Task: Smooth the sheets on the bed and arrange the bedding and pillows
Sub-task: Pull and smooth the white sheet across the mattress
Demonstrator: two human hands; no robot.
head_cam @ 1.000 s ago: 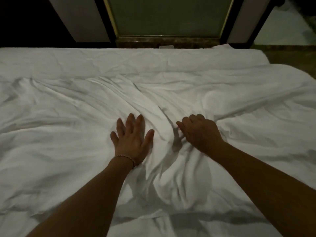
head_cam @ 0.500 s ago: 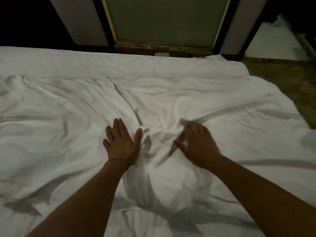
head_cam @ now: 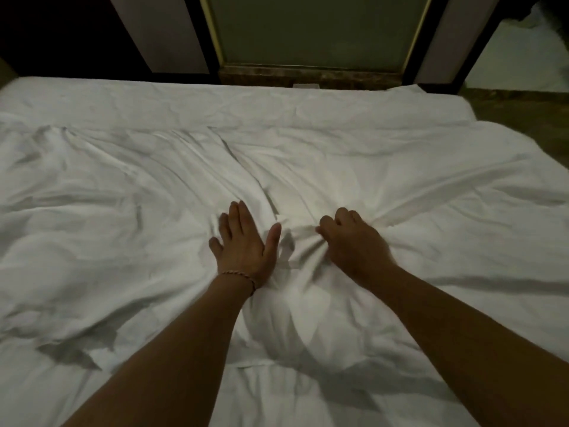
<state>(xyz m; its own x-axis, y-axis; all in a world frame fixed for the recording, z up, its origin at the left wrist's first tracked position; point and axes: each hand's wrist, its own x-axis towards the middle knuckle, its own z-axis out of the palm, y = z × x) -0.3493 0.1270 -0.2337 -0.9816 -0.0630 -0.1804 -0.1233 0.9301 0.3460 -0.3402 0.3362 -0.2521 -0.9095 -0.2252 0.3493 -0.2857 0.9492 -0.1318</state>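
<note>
Right hand [head_cam: 354, 245] has curled from flat into a bunched grip on the duvet [head_cam: 292, 318].
Left hand [head_cam: 246, 245] presses flat, fingers straight, just beside it; tugging that clenched fold risks dragging fresh creases across the bed [head_cam: 215, 97] beyond.

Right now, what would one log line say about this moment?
left hand: flat, pressing white duvet | right hand: fingers curled, bunching duvet fabric | duvet: wrinkled | pillows: none visible
</note>
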